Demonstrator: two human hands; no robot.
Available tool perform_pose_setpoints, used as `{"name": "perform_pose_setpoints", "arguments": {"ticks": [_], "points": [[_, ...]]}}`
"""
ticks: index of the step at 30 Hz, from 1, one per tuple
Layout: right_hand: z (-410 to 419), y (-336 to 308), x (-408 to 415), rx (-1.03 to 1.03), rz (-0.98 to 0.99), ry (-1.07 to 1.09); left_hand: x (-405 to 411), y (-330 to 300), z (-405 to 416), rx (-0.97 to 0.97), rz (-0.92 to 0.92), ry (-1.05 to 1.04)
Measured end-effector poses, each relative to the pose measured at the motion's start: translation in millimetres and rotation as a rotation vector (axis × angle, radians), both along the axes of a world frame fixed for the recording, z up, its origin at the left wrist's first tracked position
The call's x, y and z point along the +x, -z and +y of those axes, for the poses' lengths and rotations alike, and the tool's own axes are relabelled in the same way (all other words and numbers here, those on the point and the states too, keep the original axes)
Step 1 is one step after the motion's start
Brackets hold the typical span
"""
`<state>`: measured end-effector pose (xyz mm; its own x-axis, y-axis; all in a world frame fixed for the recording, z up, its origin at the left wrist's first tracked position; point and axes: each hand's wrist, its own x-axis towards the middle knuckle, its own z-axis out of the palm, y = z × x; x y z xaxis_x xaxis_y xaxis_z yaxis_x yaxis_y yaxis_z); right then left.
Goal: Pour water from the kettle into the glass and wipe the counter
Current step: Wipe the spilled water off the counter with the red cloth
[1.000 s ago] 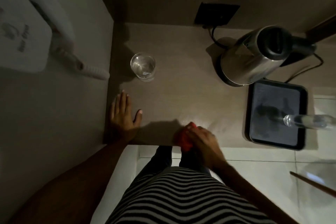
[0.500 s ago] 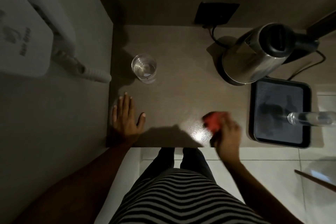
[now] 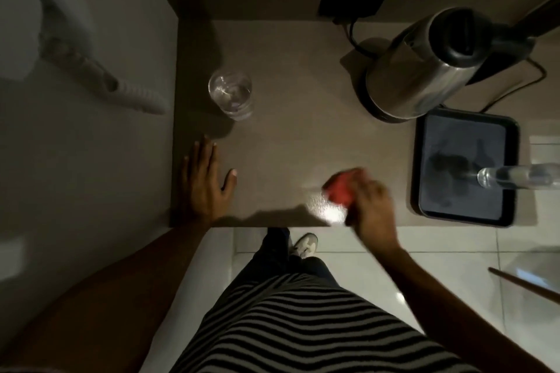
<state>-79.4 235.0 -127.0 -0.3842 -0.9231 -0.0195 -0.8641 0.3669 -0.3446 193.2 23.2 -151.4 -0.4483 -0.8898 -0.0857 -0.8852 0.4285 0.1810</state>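
Wiping is in hand: a red cloth (image 3: pixel 339 191) is gripped by the right hand (image 3: pixel 371 206) on the counter (image 3: pixel 297 136); the left hand (image 3: pixel 206 182) is laid flat, empty. Unwiped areas toward the glass (image 3: pixel 231 94) are judged next.

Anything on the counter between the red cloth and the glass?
Nothing: in the head view, bare counter runs from the red cloth, gripped by the right hand, to the glass.

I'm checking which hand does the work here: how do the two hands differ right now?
The left hand lies flat and open on the counter, fingers spread, holding nothing; the right hand is curled around a red cloth. The left looks sharp, the right blurred. The left sits by the counter's left edge, the right nearer the tray. Both are bare and at the counter's front.
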Motion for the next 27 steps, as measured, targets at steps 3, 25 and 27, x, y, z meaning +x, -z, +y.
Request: {"name": "perform_pose_setpoints", "arguments": {"ticks": [3,25,27], "points": [[-5.4,7.1,-26.0,0.027,0.014,0.587,-3.8,-8.1,0.2,0.01,-0.071,-0.009],[-119.9,13.0,56.5,-0.037,-0.133,0.153,-3.4,-8.7,-4.9,0.034,-0.089,0.005],[-84.6,18.3,81.4,-0.088,-0.137,-0.263,-2.2,-7.7,-4.1,0.032,-0.089,0.008]]}}
